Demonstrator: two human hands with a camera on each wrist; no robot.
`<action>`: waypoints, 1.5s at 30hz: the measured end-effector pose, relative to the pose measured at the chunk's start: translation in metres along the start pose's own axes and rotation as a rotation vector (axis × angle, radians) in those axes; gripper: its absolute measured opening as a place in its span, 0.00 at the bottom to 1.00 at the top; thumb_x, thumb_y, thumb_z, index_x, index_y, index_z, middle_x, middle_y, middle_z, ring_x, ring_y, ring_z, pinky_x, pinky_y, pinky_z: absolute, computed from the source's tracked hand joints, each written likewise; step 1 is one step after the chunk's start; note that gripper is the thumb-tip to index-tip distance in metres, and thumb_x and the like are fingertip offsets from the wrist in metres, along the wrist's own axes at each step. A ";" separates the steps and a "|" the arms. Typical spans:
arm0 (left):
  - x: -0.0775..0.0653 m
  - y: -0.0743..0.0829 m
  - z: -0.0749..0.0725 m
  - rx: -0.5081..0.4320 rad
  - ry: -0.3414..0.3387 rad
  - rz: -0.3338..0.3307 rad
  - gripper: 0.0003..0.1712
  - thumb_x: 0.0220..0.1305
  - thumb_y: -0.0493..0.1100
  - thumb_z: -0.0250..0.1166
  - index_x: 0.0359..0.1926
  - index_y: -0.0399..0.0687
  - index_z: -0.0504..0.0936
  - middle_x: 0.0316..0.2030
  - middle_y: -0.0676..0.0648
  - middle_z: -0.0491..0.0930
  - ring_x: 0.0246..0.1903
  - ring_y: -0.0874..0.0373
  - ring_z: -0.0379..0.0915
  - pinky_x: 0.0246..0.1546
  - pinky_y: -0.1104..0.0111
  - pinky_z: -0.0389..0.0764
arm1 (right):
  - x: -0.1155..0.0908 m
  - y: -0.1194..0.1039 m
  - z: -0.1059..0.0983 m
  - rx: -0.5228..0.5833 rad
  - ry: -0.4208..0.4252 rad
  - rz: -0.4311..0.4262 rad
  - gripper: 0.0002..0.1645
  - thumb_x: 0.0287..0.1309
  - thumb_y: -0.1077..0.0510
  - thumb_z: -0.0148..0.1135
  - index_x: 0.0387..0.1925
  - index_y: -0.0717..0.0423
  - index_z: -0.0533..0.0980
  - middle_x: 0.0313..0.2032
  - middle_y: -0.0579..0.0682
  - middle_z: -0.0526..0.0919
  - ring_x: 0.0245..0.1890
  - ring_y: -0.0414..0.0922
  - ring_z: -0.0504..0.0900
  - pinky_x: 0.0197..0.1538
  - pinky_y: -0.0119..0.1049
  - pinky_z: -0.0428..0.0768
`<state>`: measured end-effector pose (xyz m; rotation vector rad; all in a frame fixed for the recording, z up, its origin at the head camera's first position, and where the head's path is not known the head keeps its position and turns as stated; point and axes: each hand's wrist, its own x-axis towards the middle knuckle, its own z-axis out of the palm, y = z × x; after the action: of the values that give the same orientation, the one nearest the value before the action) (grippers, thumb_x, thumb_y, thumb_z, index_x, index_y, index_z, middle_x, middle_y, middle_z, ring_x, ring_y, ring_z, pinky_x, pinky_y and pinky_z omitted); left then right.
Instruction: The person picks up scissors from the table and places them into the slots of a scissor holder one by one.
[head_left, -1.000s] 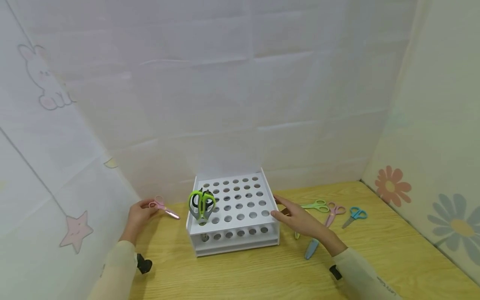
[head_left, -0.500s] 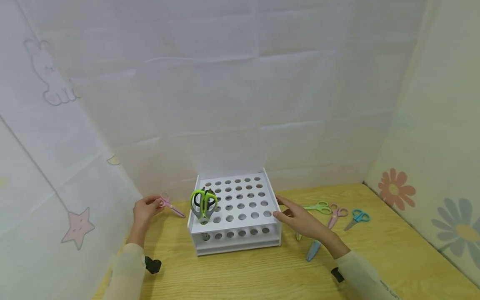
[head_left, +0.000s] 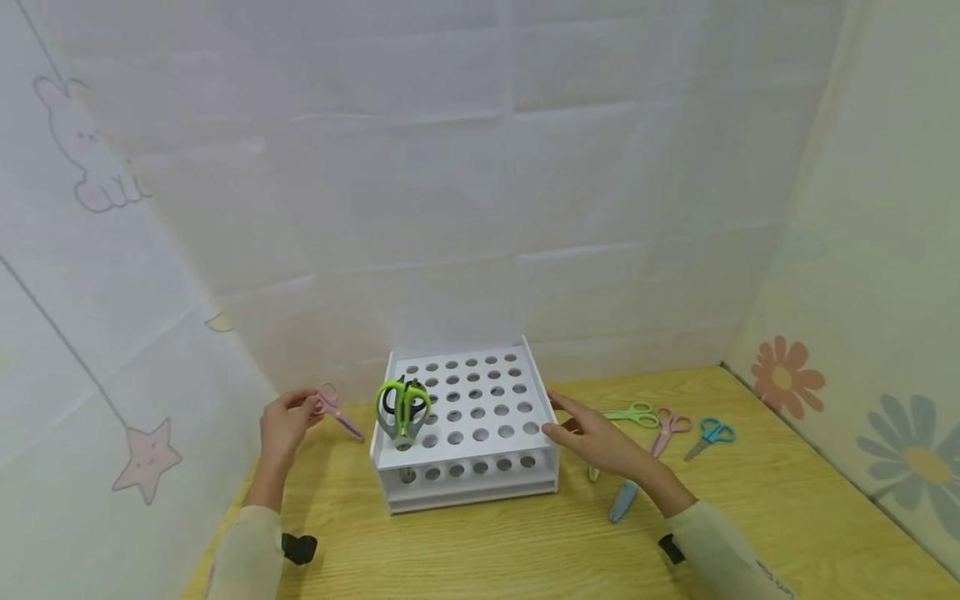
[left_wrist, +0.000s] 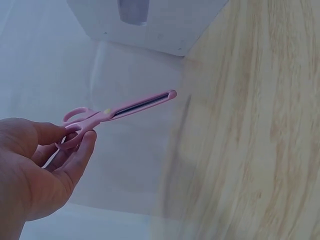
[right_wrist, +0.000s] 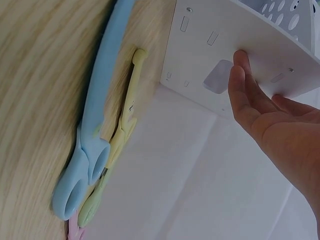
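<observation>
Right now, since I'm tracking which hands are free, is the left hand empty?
No, the left wrist view shows the left hand pinching pink scissors by the handle.

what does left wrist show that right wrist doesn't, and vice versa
Only left wrist: the left hand, its fingers pinching pink scissors.

Only right wrist: the right hand against the white rack, blue scissors, yellow scissors, green scissors, part of a second pink pair, and the rack's holed top.

Both: the rack's side and the wood-grain tabletop.
</observation>
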<state>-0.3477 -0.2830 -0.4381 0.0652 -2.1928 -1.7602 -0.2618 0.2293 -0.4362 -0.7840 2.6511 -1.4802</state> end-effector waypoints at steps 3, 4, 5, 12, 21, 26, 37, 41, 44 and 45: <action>-0.005 0.006 -0.003 -0.005 0.011 0.020 0.19 0.75 0.37 0.60 0.58 0.26 0.77 0.52 0.30 0.76 0.39 0.58 0.84 0.45 0.63 0.82 | 0.001 0.000 -0.001 -0.008 0.000 -0.003 0.42 0.76 0.45 0.54 0.80 0.54 0.51 0.73 0.60 0.62 0.50 0.46 0.81 0.52 0.48 0.79; -0.007 0.008 -0.004 -0.007 0.017 0.027 0.18 0.75 0.37 0.61 0.58 0.26 0.78 0.51 0.30 0.76 0.39 0.59 0.84 0.45 0.64 0.82 | 0.002 0.000 -0.001 -0.010 -0.001 -0.002 0.42 0.76 0.45 0.54 0.80 0.54 0.51 0.73 0.60 0.62 0.50 0.46 0.81 0.52 0.48 0.79; -0.008 0.010 -0.005 -0.014 0.021 0.035 0.18 0.75 0.37 0.61 0.58 0.26 0.78 0.51 0.30 0.76 0.39 0.59 0.83 0.44 0.64 0.83 | 0.002 0.000 -0.001 -0.010 -0.001 -0.002 0.42 0.76 0.45 0.54 0.80 0.54 0.51 0.73 0.60 0.62 0.50 0.46 0.81 0.52 0.48 0.79; -0.019 0.029 -0.012 -0.009 0.039 0.082 0.17 0.75 0.38 0.61 0.56 0.28 0.79 0.48 0.34 0.77 0.39 0.59 0.82 0.43 0.66 0.83 | 0.002 0.002 0.000 0.003 -0.003 -0.003 0.42 0.76 0.45 0.55 0.80 0.54 0.51 0.73 0.60 0.62 0.50 0.46 0.81 0.51 0.48 0.79; -0.034 0.060 -0.023 0.008 0.027 0.221 0.19 0.74 0.39 0.63 0.56 0.27 0.80 0.50 0.31 0.78 0.39 0.59 0.84 0.41 0.68 0.83 | -0.001 0.001 0.001 0.003 0.002 -0.008 0.42 0.77 0.46 0.54 0.80 0.55 0.51 0.72 0.61 0.63 0.50 0.46 0.82 0.51 0.45 0.80; -0.047 0.084 -0.026 0.021 0.016 0.295 0.19 0.73 0.42 0.64 0.56 0.29 0.81 0.48 0.35 0.81 0.39 0.59 0.84 0.43 0.67 0.82 | 0.000 0.001 0.000 0.001 0.002 -0.006 0.42 0.77 0.46 0.54 0.80 0.56 0.51 0.73 0.61 0.63 0.50 0.46 0.82 0.51 0.46 0.80; -0.088 0.139 -0.010 0.035 -0.036 0.459 0.14 0.72 0.39 0.65 0.53 0.34 0.83 0.45 0.38 0.83 0.40 0.59 0.85 0.44 0.70 0.82 | -0.001 0.005 0.001 -0.022 0.004 -0.004 0.42 0.77 0.45 0.54 0.80 0.56 0.51 0.73 0.61 0.63 0.50 0.45 0.82 0.51 0.48 0.79; -0.100 0.152 -0.002 0.053 -0.016 0.551 0.11 0.71 0.35 0.65 0.51 0.36 0.84 0.45 0.39 0.84 0.40 0.58 0.85 0.43 0.71 0.82 | -0.001 0.004 0.001 -0.018 0.006 0.002 0.42 0.77 0.45 0.54 0.80 0.56 0.51 0.72 0.61 0.63 0.50 0.46 0.82 0.51 0.48 0.79; -0.108 0.160 0.003 0.050 0.008 0.595 0.10 0.70 0.33 0.65 0.50 0.38 0.85 0.44 0.42 0.85 0.39 0.58 0.85 0.42 0.71 0.82 | 0.000 0.003 0.000 -0.006 0.008 0.004 0.42 0.76 0.44 0.54 0.80 0.56 0.51 0.72 0.61 0.64 0.50 0.46 0.82 0.51 0.48 0.79; -0.110 0.162 0.005 0.046 0.010 0.608 0.10 0.70 0.33 0.65 0.50 0.38 0.85 0.44 0.43 0.85 0.39 0.58 0.85 0.42 0.71 0.82 | 0.000 0.002 0.000 -0.001 0.009 0.004 0.42 0.76 0.44 0.54 0.80 0.56 0.52 0.72 0.61 0.63 0.50 0.47 0.82 0.51 0.48 0.79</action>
<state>-0.2180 -0.2141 -0.3086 -0.5236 -1.9573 -1.3570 -0.2629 0.2300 -0.4382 -0.7735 2.6586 -1.4842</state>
